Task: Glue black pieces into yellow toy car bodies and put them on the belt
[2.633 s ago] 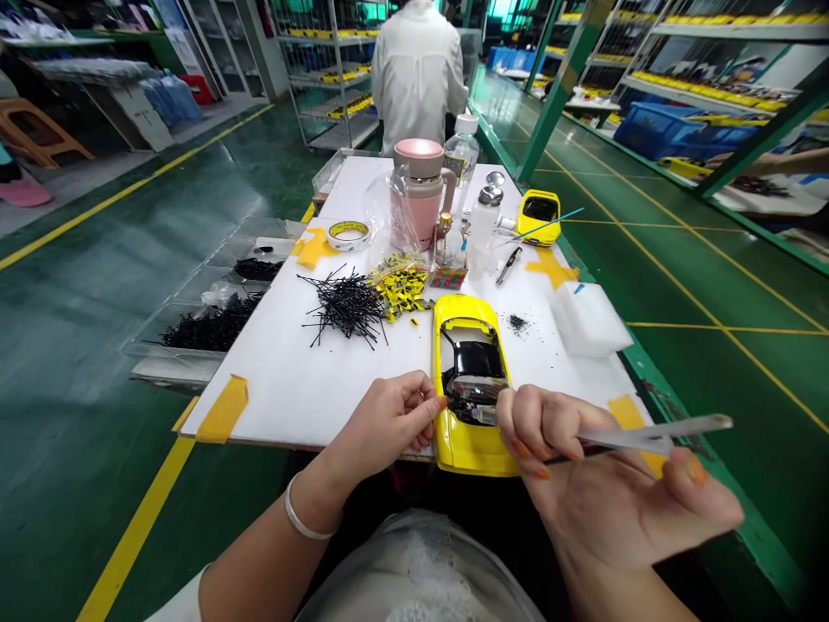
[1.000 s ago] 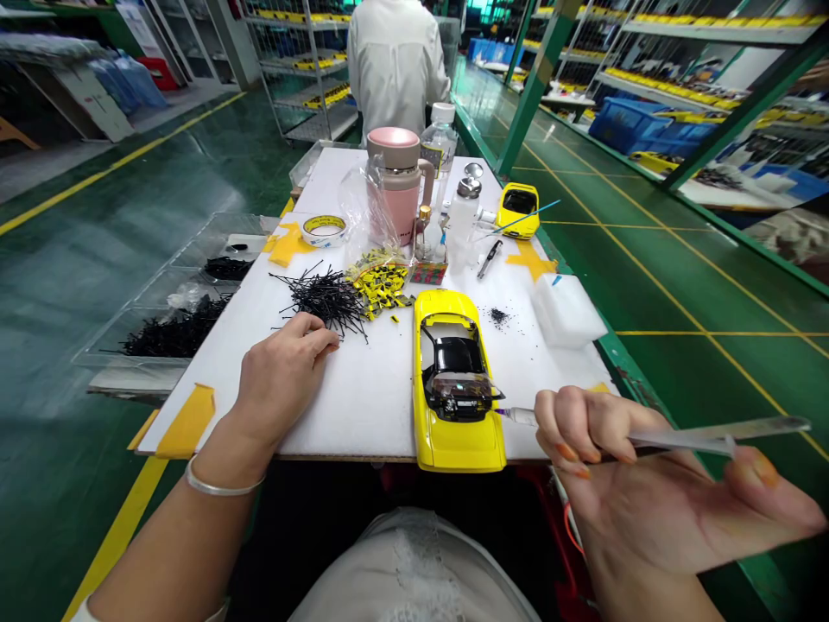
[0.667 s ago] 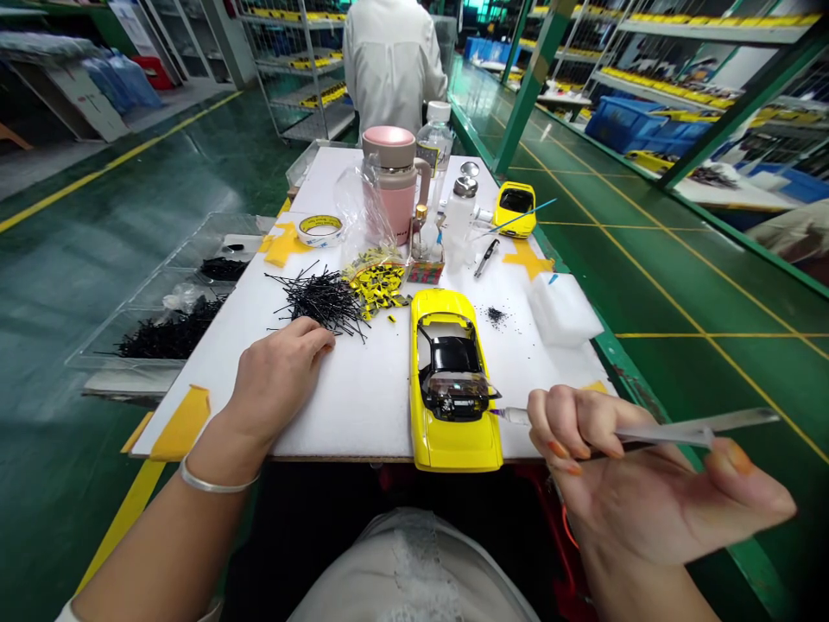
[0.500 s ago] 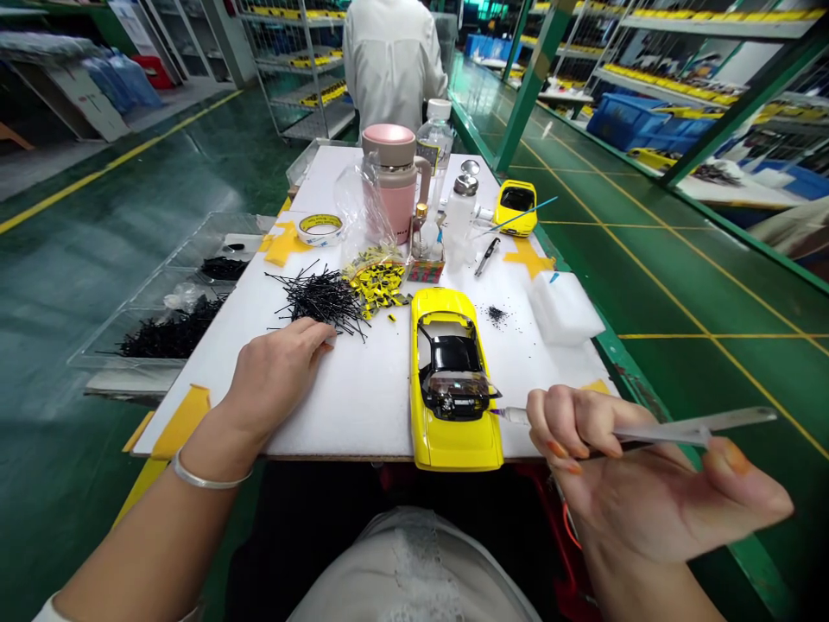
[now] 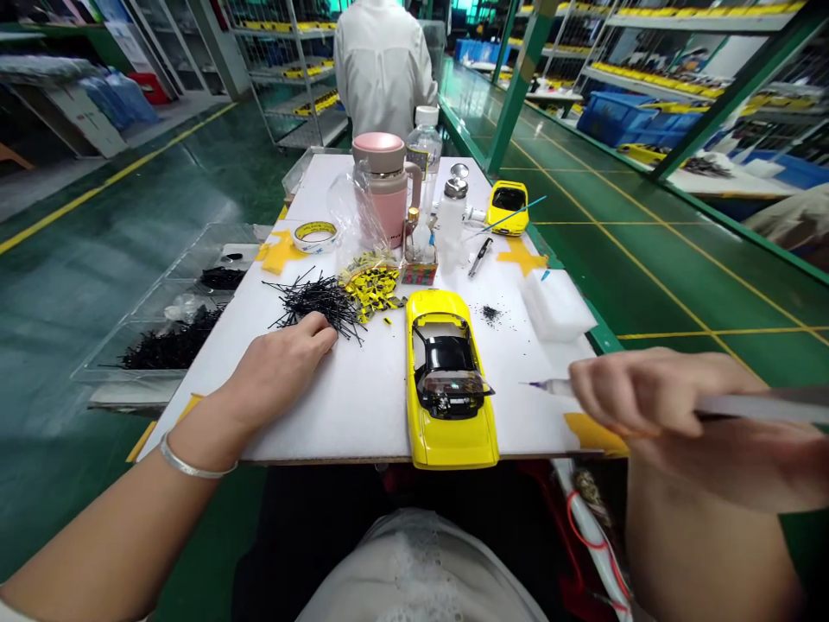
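Left hand lies palm-down on the white tabletop, fingers loosely curled and holding nothing, the fingertips just beside a tangled pile of thin black wires; a silver bangle circles that wrist. Right hand is raised above the tabletop's near right corner, fingers closed narrowly round a slim pale applicator with a fine purple tip (its exact kind is hard to tell from here). That tip points left at a yellow model sports car, which sits lengthwise on the tabletop between the hands, black interior exposed, close to the tip but not touching it. Beyond the car are a white foam block, steel tweezers and a smaller yellow model car. Further back stand a pink insulated mug and a clear plastic water bottle, whose label is too small to read. A clear acrylic tray of black wires lies off the left edge. A person in a white coat stands beyond the far end.
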Action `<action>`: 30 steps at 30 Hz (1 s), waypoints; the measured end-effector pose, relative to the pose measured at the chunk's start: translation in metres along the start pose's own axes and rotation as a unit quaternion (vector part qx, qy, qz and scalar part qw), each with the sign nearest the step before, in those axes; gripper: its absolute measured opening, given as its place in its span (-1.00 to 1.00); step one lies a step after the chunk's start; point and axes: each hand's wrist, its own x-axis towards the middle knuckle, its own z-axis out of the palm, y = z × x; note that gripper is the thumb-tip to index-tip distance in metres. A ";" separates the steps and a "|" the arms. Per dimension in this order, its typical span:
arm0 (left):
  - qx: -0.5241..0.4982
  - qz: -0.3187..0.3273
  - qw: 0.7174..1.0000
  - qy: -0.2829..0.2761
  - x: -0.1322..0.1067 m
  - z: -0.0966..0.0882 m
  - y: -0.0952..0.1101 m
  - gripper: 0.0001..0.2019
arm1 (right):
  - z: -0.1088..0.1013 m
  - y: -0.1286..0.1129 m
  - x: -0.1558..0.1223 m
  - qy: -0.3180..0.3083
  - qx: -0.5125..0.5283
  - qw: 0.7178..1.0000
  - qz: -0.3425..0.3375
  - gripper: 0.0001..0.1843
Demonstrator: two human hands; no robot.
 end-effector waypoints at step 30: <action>-0.154 0.078 0.928 0.331 -0.026 0.019 0.003 -0.61 | -0.047 0.036 0.020 0.093 0.180 0.978 -0.050 -0.28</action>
